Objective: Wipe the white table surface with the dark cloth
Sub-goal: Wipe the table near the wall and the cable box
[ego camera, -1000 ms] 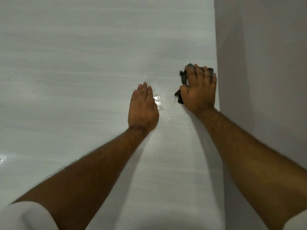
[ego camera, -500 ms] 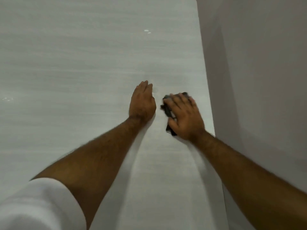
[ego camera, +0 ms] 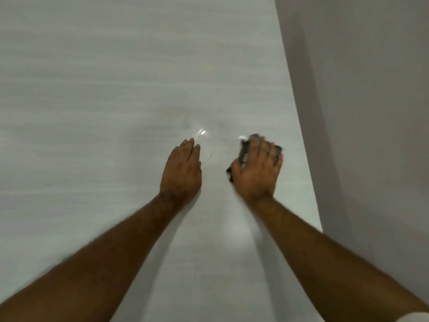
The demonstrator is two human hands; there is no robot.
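The white table (ego camera: 92, 135) fills most of the view and has faint grey streaks. My right hand (ego camera: 257, 173) lies flat on the dark cloth (ego camera: 243, 154) and presses it onto the table near the right edge. Only the cloth's left and far edges show past my fingers; the rest is hidden under the palm. My left hand (ego camera: 182, 170) rests flat on the table, palm down, fingers together, a little to the left of the cloth and apart from it. Small shiny wet patches (ego camera: 202, 133) glint just beyond my left fingertips.
The table's right edge (ego camera: 299, 126) runs from the top to the lower right. Beyond it lies a plain grey-brown surface (ego camera: 371, 112), a wall or floor. A white sleeve edge (ego camera: 415, 318) shows at the bottom right corner.
My right hand has slid the cloth in toward my left hand, then out again to the right. The left hand has stayed planted flat. The view has shifted.
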